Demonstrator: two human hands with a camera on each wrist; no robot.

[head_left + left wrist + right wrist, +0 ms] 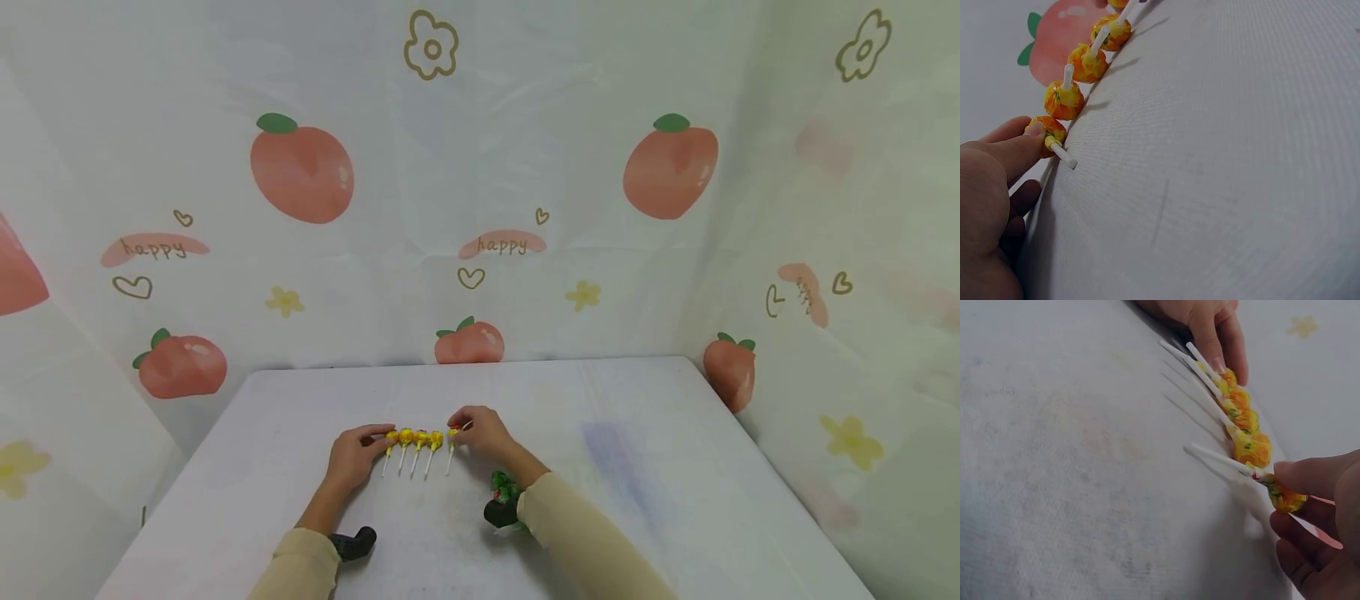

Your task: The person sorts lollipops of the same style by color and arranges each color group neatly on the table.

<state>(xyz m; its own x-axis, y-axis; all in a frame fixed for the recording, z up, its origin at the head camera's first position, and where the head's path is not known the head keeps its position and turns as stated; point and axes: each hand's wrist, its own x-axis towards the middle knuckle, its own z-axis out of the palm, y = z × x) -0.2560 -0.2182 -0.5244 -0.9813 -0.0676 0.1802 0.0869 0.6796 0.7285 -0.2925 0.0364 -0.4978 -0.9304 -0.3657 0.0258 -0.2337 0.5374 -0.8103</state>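
Several lollipops in yellow and orange wrappers lie in a row on the white table, white sticks pointing toward me. My left hand pinches the wrapped head of the leftmost lollipop between thumb and forefinger. At the other end, my right hand grips the head of the rightmost lollipop with thumb and fingers. A small gap separates that one from its neighbour. In the left wrist view the neighbouring lollipop sits close beside the left-hand one.
Under my right forearm lies something in shiny green wrapping, partly hidden by the black wrist camera. Another black camera sits at my left wrist. Behind the white table hangs a fruit-patterned cloth.
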